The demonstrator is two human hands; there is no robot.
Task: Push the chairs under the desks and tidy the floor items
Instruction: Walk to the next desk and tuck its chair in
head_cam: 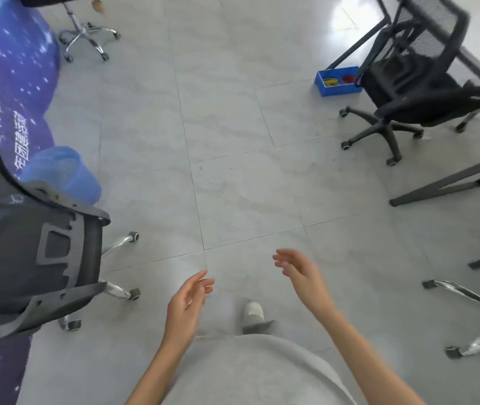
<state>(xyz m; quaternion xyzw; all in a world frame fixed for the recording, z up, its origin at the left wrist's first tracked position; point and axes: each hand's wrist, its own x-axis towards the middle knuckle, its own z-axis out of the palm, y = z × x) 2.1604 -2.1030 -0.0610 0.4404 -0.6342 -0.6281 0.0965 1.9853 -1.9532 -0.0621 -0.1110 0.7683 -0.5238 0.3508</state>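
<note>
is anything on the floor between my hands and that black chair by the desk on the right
Nothing visible does. Bare tile lies between the left hand, the right hand and the black chair by the desk. The blue bin sits on the floor beside the chair's left, off the direct path. Both hands are open and hold nothing.

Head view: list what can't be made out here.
- Blue tray: contents too small to name; its right end is hidden by the black chair.
- Desk: top cut off by the right edge.
- Lower-right chair: only its base shows; the rest is cut off by the edge.
- Top-left stool: seat cut off by the top edge.
- Right hand: motion-blurred.
</note>
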